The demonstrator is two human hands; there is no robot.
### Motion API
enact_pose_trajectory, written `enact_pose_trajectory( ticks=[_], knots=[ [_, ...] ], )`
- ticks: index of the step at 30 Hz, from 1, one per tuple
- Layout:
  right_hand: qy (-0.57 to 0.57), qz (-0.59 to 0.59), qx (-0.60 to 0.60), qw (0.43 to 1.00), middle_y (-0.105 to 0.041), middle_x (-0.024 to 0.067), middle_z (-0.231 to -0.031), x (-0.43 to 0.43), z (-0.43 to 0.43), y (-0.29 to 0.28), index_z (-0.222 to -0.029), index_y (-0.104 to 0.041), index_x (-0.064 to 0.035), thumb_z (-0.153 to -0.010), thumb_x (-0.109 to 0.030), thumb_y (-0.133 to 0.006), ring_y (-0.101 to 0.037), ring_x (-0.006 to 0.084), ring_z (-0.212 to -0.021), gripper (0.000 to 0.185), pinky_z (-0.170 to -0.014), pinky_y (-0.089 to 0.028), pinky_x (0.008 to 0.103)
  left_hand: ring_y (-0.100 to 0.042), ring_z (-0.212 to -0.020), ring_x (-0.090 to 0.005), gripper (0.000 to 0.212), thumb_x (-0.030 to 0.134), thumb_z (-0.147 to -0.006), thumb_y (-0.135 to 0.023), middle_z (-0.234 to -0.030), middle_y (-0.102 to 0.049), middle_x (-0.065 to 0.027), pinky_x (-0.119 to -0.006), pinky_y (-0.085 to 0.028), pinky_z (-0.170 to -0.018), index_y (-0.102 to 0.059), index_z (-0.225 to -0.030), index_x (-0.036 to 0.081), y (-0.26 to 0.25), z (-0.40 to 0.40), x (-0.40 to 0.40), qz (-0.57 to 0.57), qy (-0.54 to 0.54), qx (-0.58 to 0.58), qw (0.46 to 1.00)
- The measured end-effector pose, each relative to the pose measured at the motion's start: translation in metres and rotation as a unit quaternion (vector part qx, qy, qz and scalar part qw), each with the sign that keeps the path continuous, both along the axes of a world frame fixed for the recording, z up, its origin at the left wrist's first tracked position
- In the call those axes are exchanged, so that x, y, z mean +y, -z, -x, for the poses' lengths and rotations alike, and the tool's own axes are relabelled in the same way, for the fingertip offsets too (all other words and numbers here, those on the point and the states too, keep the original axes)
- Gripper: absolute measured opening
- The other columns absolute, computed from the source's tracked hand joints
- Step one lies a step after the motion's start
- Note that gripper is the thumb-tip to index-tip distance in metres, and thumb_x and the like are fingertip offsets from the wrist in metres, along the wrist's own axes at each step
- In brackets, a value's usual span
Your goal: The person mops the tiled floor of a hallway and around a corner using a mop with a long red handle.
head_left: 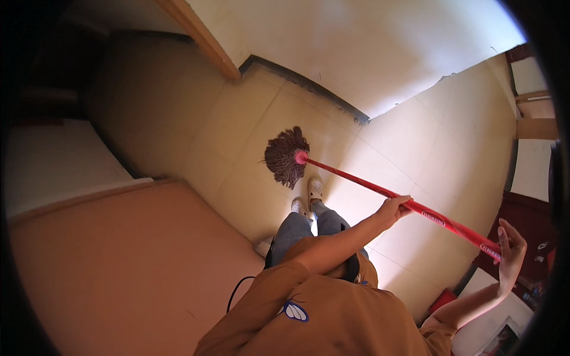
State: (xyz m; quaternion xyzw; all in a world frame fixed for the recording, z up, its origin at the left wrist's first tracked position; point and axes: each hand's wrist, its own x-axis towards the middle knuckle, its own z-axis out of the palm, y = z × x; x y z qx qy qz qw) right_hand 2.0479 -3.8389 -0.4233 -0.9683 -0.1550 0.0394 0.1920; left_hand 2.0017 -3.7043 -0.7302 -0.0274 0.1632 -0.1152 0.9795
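A mop with a red handle (352, 178) and a dark, stringy head (286, 156) crosses the middle of the view. Its head lies on the tiled floor (249, 129), just beyond my shoes (315, 188), joined to the handle by a pink socket. My left hand (394, 211), on the arm that reaches across from the left, grips the handle about halfway along. At the upper end of the handle is my right hand (511, 244), its thumb and palm against the end and some fingers raised. The handle slants down from right to left.
A white wall corner (369, 102) with a dark skirting juts in ahead. An orange-brown door frame (205, 40) stands at the upper left. A large flat pinkish-brown surface (133, 253) fills the lower left. Dark red furniture (525, 218) and a red object (443, 299) are on the right.
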Motion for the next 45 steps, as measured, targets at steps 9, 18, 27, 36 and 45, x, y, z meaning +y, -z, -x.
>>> enact_pose_trajectory(
  ticks=[9, 18, 27, 36, 45],
  knots=[
    [-0.155, 0.017, -0.003, 0.988, -0.044, -0.0004, -0.047, 0.434, 0.32, 0.159, -0.084, -0.057, 0.0006, -0.075, -0.004, -0.05, -0.035, 0.0045, -0.035, 0.013, -0.031, -0.025, 0.019, -0.053, -0.079, -0.0165, 0.009, 0.01, -0.075, -0.051, -0.08, -0.055, -0.008, -0.028, -0.044, -0.076, -0.051, -0.077, 0.002, 0.168, 0.359, 0.392, 0.019, -0.207, 0.005, 0.978],
    [-0.286, 0.083, -0.021, 0.954, -0.051, 0.0098, -0.046, 0.74, 0.615, 0.383, -0.08, -0.06, -0.0061, -0.072, -0.012, -0.054, -0.043, 0.0117, -0.033, 0.012, -0.037, -0.035, 0.0242, -0.052, -0.083, -0.0223, 0.01, 0.006, -0.076, -0.048, -0.085, -0.055, -0.0105, -0.032, -0.043, -0.077, -0.05, -0.083, 0.001, 0.35, 0.74, 0.693, 0.003, -0.364, 0.123, 0.923],
    [-0.355, 0.119, 0.183, 0.909, -0.053, 0.0139, -0.056, 0.741, 0.639, 0.323, -0.087, -0.057, -0.0062, -0.065, -0.013, -0.06, -0.05, 0.0243, -0.047, 0.023, -0.047, -0.039, 0.0287, -0.049, -0.086, -0.0213, 0.009, 0.005, -0.075, -0.047, -0.081, -0.052, -0.0103, -0.03, -0.044, -0.075, -0.049, -0.08, -0.003, 0.314, 0.766, 0.703, -0.02, -0.299, 0.172, 0.939],
    [-0.226, 0.069, 0.187, 0.954, -0.055, 0.0135, -0.06, 0.606, 0.283, 0.343, -0.086, -0.057, -0.001, -0.068, -0.011, -0.057, -0.053, 0.0157, -0.047, 0.02, -0.046, -0.04, 0.0242, -0.05, -0.084, -0.0233, 0.012, 0.007, -0.075, -0.047, -0.081, -0.05, -0.0112, -0.035, -0.041, -0.081, -0.047, -0.08, -0.004, 0.353, 0.334, 0.618, -0.073, -0.15, 0.115, 0.979],
    [-0.026, -0.031, 0.121, 0.992, -0.057, 0.0108, -0.063, 0.448, 0.044, 0.381, -0.093, -0.052, 0.0052, -0.072, -0.007, -0.053, -0.048, 0.0088, -0.043, 0.024, -0.039, -0.04, 0.0184, -0.055, -0.072, -0.0232, 0.015, 0.014, -0.074, -0.046, -0.077, -0.054, -0.0107, -0.039, -0.045, -0.07, -0.049, -0.08, 0.0, 0.397, -0.02, 0.453, -0.131, 0.0, 0.06, 0.99]
  ],
)
